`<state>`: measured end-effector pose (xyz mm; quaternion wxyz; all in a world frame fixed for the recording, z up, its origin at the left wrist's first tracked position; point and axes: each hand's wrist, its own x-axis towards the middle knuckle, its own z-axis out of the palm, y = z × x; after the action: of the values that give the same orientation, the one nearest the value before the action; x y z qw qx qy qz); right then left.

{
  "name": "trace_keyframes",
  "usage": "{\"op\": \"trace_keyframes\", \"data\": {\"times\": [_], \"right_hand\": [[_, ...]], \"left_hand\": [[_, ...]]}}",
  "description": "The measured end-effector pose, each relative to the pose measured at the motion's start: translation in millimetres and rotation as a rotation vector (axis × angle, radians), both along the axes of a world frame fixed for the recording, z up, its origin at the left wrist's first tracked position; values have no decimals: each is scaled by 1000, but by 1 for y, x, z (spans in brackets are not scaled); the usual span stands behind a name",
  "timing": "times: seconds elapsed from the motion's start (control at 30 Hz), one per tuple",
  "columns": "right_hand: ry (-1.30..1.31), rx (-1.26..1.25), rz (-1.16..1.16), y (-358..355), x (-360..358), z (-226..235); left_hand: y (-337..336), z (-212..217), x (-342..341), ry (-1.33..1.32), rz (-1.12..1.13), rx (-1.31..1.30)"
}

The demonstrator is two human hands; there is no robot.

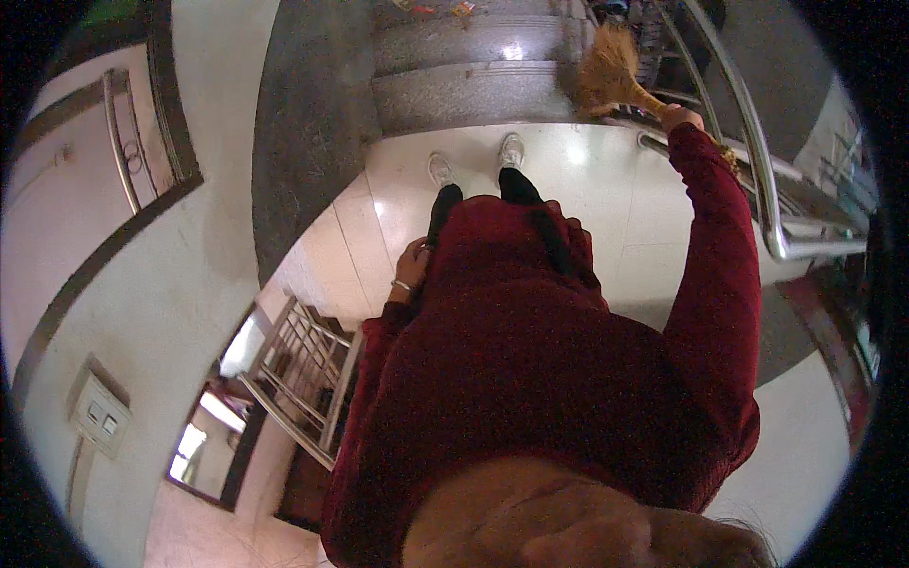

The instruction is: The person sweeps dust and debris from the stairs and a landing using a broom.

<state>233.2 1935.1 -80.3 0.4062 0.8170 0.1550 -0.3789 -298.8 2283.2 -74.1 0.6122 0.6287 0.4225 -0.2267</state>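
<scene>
Standing on a pale tiled floor (606,189) at the foot of grey stone stairs (473,90), with a white wall (142,284) filling the left side and a steel handrail (757,180) curving down the right. Dressed in a dark red sweater (549,369) that takes up most of the middle, black trousers and light shoes (511,151) pointing at the lowest step. Right hand (680,117) stretched forward and up beside the handrail, fingers closed around the handle of a straw broom (611,76), whose bushy head lies against the lower steps near the rail. Left hand (412,265) down at the hip, touching the sweater's edge, a thin bracelet (401,285) at the wrist; cannot tell whether its fingers are curled or spread. Lower left: a barred metal gate (303,369) and a wall switch (98,414).
</scene>
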Motion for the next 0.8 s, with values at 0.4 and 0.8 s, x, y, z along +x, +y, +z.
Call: {"op": "trace_keyframes", "data": {"times": [0.4, 0.8], "right_hand": [[274, 398, 288, 188, -10, -133], [449, 531, 186, 182, -69, -98]], "left_hand": [[-72, 19, 2, 40, 137, 81], [-45, 5, -3, 10, 269, 27]]}}
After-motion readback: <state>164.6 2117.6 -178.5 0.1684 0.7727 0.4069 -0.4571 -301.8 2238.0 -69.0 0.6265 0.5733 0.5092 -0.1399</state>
